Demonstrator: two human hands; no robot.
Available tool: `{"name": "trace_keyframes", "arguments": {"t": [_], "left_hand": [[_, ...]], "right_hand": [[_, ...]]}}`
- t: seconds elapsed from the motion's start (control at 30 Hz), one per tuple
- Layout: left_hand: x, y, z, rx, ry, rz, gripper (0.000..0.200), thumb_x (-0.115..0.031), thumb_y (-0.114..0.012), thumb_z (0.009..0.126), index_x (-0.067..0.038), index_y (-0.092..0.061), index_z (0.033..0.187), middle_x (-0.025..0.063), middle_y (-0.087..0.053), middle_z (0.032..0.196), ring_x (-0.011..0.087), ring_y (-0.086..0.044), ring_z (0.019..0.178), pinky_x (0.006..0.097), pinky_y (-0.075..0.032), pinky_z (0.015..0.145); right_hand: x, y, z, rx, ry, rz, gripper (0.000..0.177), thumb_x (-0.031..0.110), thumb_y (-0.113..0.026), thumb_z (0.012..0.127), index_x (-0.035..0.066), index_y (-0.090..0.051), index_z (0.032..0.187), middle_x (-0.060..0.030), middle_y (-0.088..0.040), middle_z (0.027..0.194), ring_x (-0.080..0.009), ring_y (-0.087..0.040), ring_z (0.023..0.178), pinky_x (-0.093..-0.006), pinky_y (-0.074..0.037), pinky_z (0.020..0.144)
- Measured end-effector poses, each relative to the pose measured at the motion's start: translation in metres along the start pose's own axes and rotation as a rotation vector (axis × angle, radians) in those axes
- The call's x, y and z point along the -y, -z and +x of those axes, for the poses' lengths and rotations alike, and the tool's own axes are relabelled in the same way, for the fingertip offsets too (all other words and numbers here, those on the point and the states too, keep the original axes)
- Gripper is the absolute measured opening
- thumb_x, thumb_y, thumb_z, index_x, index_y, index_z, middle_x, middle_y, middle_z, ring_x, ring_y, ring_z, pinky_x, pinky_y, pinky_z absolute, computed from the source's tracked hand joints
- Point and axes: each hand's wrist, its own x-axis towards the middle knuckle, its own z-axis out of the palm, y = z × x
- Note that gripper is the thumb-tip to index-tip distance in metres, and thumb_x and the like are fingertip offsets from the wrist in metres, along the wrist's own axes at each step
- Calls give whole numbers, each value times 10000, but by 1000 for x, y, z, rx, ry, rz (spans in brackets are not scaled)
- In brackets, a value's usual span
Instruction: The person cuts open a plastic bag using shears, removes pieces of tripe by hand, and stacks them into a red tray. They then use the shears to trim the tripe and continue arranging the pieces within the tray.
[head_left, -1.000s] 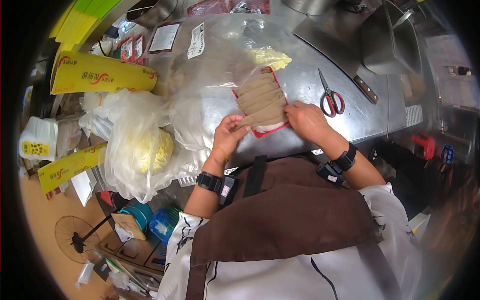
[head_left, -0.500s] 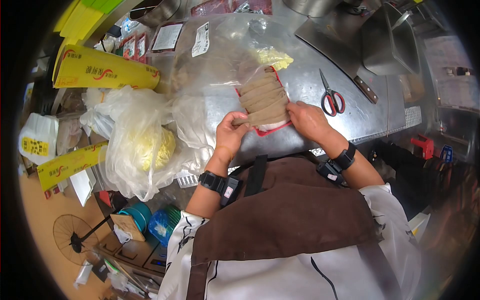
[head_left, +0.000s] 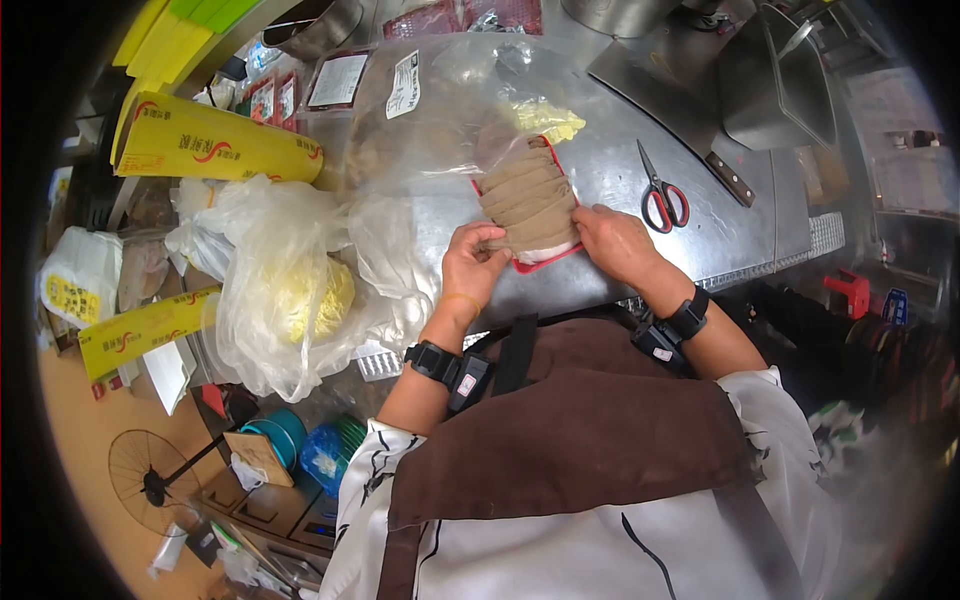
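Observation:
A small red-rimmed tray (head_left: 541, 266) lies on the steel table. Soft brown food slices (head_left: 530, 200) overlap in rows across it, with something whitish showing at the near end. My left hand (head_left: 474, 268) is closed at the tray's lower left, thumb and fingers pinching the edge of a brown slice. At the right side my right hand (head_left: 620, 245) has its fingers curled against the tray and slices; its fingertips are partly hidden. Just beyond the tray lies a large clear plastic bag (head_left: 430, 125), its edge by the far end of the slices.
Scissors (head_left: 660, 195) and a cleaver (head_left: 655, 100) lie to the right, near a metal container (head_left: 775, 90). A pale yellow leafy piece (head_left: 548, 120) sits behind the tray. On the left are a plastic bag with yellow contents (head_left: 315, 295) and a yellow cling film box (head_left: 215, 140).
My left hand has shifted slightly right, and the slice edge it pinched out to the left now lies closer to the tray. My right hand has hardly moved.

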Motion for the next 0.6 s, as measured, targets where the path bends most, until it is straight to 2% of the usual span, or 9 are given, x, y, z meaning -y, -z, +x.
{"name": "trace_keyframes", "arguments": {"t": [0.1, 0.17, 0.27, 0.37, 0.5, 0.6], "left_hand": [[1, -3, 0, -25, -15, -61, 220, 4, -730, 773, -50, -664, 976, 59, -591, 1139, 165, -620, 924, 268, -527, 784], [15, -2, 1, -38, -30, -61, 240, 6, -722, 781, -42, -632, 999, 71, -584, 1126, 167, -616, 934, 279, -528, 792], [14, 0, 3, -14, 201, -195, 322, 3, -717, 786, -33, -561, 1065, 100, -576, 1122, 167, -608, 966, 298, -528, 814], [4, -3, 2, -71, 131, -147, 400, 2, -719, 784, -25, -498, 1115, 125, -579, 1131, 180, -599, 1005, 305, -522, 838], [4, -4, 4, -65, 135, -62, 435, -1, -726, 779, -16, -495, 1148, 136, -584, 1152, 201, -593, 1027, 297, -513, 856], [2, -6, 4, -67, 170, -75, 436, -26, -724, 791, -7, -496, 1163, 148, -582, 1163, 206, -588, 1036, 299, -512, 865]], "right_hand": [[2, 2, -2, -60, 38, -6, 148, 133, -510, 885, 45, -620, 931, -168, -629, 822, -371, -646, 743, -468, -524, 681], [2, 2, -3, -72, 47, -3, 152, 142, -526, 882, 46, -627, 943, -163, -628, 826, -362, -647, 738, -462, -526, 679], [1, 2, -6, -107, 90, -7, 151, 148, -564, 869, 47, -636, 955, -150, -623, 828, -347, -648, 727, -448, -529, 667], [1, 3, -9, -201, 156, 18, 147, 136, -607, 848, 48, -640, 961, -136, -626, 841, -332, -648, 721, -428, -533, 656], [5, 13, -12, -386, 232, 133, 139, 114, -639, 832, 49, -644, 955, -122, -641, 885, -331, -646, 727, -409, -534, 653], [-12, 17, -14, -443, 49, 255, 164, 116, -646, 831, 45, -641, 978, -131, -643, 975, -334, -648, 744, -403, -532, 660]]}}
